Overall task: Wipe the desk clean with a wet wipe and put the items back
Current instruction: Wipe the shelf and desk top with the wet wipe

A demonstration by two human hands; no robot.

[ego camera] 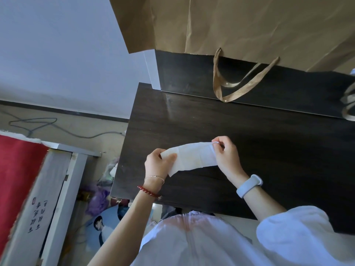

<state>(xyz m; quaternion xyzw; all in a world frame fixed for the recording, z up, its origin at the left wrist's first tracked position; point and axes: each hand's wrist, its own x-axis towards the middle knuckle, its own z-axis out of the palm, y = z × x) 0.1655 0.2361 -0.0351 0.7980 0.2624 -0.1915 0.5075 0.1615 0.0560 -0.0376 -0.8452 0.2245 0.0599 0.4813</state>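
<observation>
A white wet wipe (192, 156) is stretched out flat in the air just above the dark wooden desk (269, 150). My left hand (156, 163) pinches its left end between thumb and fingers. My right hand (225, 153) pinches its upper right corner. The wipe is partly unfolded, with crease lines showing. The desk surface under the hands is bare and shows a dull glare near the back.
A large brown paper bag (240, 24) with ribbon handles (230, 79) lies on a raised dark shelf (192, 77) at the back of the desk. Left of the desk, the floor holds a grey cable (57, 127), a red-topped white box (28, 189) and clutter (99, 198).
</observation>
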